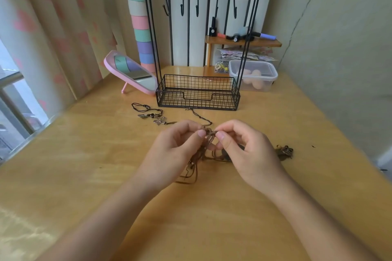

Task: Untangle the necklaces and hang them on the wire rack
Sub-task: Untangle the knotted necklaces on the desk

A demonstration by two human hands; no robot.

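Over the middle of the wooden table (pixel 84 165), my left hand (pixel 176 150) and my right hand (pixel 248 150) both pinch a tangle of brown cord necklaces (pixel 209 134) between thumb and forefinger. Loose brown cord ends (pixel 188 176) trail down under my left hand. A brown metal pendant (pixel 285 151) lies just right of my right hand. A black cord necklace with silver pendants (pixel 148 112) lies on the table, farther back on the left. The black wire rack (pixel 198 95) stands behind, its hooks (pixel 197 9) bare.
A pink mirror (pixel 131 72) leans left of the rack. A lidded clear plastic box (pixel 254 74) sits to the rack's right, with a small wooden shelf (pixel 244 42) holding small items behind it. Curtains hang at left; a wall runs along the right.
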